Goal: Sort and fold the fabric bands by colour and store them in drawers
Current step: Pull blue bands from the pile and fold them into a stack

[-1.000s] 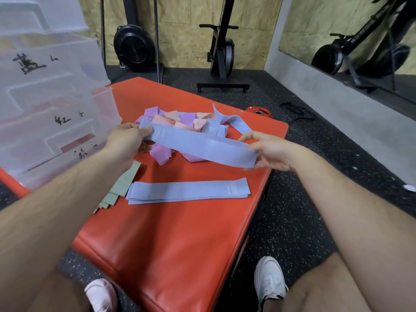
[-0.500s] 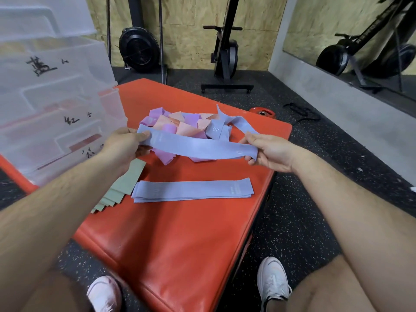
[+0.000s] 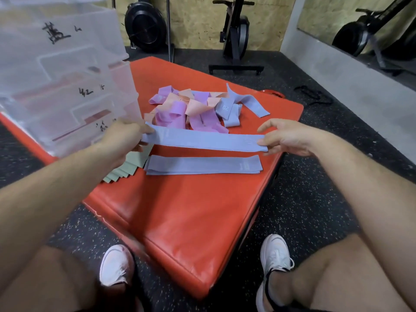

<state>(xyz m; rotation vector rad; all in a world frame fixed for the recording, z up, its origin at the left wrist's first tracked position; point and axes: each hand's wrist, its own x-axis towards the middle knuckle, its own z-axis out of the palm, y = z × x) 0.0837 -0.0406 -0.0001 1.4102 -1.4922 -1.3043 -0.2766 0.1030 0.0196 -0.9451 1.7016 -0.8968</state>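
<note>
Right now the red tabletop [image 3: 191, 210] is carrying everything, with the clear drawers [image 3: 67, 86] standing on its left side. Toward the far side a loose pile [image 3: 193, 111] of purple, peach and blue bands is lying tangled. Nearer me, a blue stack [image 3: 202, 165] is lying flat, just beside a fanned green stack [image 3: 128, 167]. Between pile and blue stack I am holding one blue band [image 3: 202, 140] stretched out flat: my left hand [image 3: 123, 138] is pinching its left end, and my right hand [image 3: 286, 136] is pinching its right end.
</note>
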